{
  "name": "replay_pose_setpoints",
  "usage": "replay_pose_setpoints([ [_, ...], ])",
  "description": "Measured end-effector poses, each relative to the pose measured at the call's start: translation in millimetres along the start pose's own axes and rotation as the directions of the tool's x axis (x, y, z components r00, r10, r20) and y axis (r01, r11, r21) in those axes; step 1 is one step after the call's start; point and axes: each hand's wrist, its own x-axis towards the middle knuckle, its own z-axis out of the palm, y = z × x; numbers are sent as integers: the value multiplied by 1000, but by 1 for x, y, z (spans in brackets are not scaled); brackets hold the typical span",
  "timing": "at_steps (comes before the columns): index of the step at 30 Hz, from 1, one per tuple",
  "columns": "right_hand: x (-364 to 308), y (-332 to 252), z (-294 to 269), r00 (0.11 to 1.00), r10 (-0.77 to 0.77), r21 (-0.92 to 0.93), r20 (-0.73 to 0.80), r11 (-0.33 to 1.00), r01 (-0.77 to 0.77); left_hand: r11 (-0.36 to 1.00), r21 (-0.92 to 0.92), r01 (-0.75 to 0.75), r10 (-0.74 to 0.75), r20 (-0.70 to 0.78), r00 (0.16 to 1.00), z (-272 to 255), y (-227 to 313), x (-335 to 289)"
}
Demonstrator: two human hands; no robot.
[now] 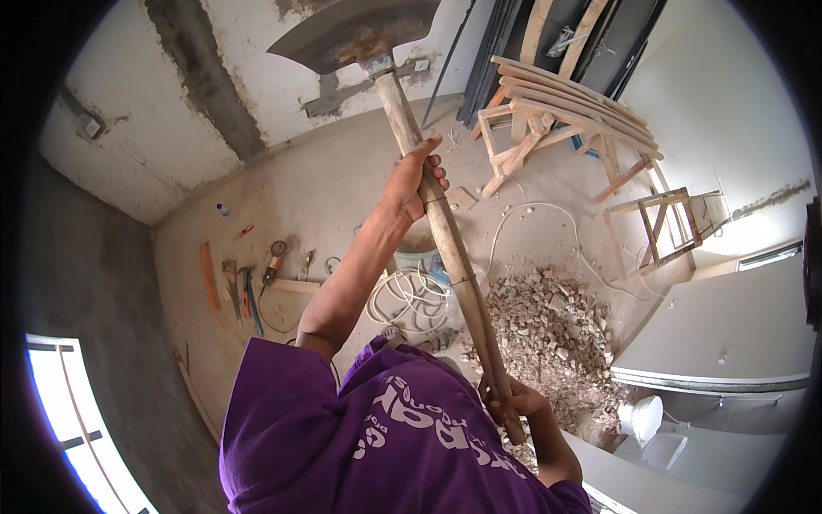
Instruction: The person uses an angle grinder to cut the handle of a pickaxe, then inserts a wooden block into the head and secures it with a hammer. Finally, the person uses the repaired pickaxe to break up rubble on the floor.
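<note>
A long wooden handle (pixel 454 257) runs diagonally through the picture and ends in a broad, rusty metal shovel blade (pixel 351 34) raised near the top. My left hand (pixel 415 180) is wrapped around the upper part of the handle, arm stretched out. My right hand (pixel 514 403) grips the handle's lower end, close to my purple shirt (pixel 385 437). The blade hangs in the air in front of a patched white wall.
A pile of broken rubble (pixel 548 330) lies on the dusty floor beside a coiled white hose (pixel 409 295). Hand tools (pixel 248 287) are scattered at the left. Wooden trestles (pixel 556 111) stand at the back right. A white toilet (pixel 642 420) sits at the lower right.
</note>
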Motion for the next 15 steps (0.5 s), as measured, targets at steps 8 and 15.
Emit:
replay_pose_setpoints([
  [8, -7, -7, 2, 990, 29, -157, -140, 986, -52, 999, 42, -32, 32, -4, 999, 7, -10, 5],
  [15, -15, -19, 5, 990, -37, -157, -135, 987, 16, 998, 34, -48, 46, 53, 998, 27, -2, 1],
])
